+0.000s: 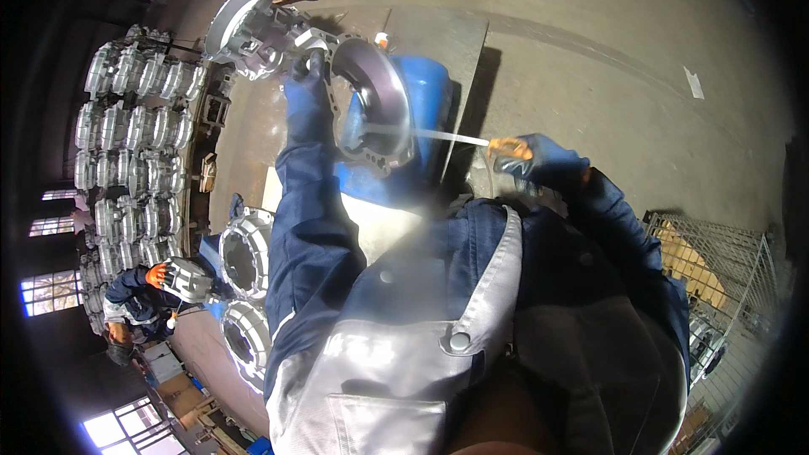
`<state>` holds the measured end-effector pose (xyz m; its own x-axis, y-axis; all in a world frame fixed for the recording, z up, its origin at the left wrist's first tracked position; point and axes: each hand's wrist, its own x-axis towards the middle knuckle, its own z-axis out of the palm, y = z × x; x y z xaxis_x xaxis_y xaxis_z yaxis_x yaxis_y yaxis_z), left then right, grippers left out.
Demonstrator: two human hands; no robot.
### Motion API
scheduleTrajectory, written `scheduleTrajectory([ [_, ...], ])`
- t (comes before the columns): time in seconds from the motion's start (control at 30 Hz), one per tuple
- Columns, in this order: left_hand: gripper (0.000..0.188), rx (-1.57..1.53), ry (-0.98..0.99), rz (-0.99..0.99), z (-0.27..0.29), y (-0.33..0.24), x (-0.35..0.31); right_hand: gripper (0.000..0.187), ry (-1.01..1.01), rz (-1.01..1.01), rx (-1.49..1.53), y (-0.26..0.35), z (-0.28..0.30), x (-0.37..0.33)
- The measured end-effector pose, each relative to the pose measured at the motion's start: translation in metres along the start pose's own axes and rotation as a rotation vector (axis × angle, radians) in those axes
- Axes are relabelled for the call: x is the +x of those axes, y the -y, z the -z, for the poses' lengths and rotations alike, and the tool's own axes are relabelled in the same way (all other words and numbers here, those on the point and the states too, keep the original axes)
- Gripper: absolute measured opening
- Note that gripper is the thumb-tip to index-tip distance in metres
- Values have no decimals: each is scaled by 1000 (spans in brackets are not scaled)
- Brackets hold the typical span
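A round cast-metal housing [396, 88] with a wide dark bore and a flange with bolt holes stands tilted over a blue drum [431, 88]. My left hand [310, 80], in a dark glove, is closed on the upper left edge of its flange. On the right, my gloved right hand [539, 160] is closed round the orange end of a long thin file-like tool [455, 136]. The pale shaft points left, and its far end reaches into the housing's opening, blurred there. Whether the tool touches the metal, I cannot tell.
Another casting [240, 29] stands beyond my left hand. Two ring-shaped housings [244, 261] sit at left, near a co-worker [139, 299] who handles a casting [187, 280]. Stacked castings [135, 72] line the left side. At right is a wire cage [742, 278].
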<state>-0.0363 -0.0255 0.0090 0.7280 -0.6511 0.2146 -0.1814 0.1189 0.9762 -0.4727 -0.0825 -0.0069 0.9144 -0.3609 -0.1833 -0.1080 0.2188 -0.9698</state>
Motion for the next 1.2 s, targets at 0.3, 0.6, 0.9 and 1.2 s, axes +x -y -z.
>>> scheduleTrajectory([
  [0.3,24,99,32,22,4,-1,2,30,-253,284,-259,11,-45,-4],
  [0.6,21,5,10,112,-9,-27,-21,34,-269,53,-338,31,-57,-10],
  [0.9,19,1,-2,77,1,10,7,38,-219,-105,-408,25,-68,-8],
  [1.2,24,-136,-1,40,-9,-4,-7,35,-310,-15,-498,36,-69,-2],
])
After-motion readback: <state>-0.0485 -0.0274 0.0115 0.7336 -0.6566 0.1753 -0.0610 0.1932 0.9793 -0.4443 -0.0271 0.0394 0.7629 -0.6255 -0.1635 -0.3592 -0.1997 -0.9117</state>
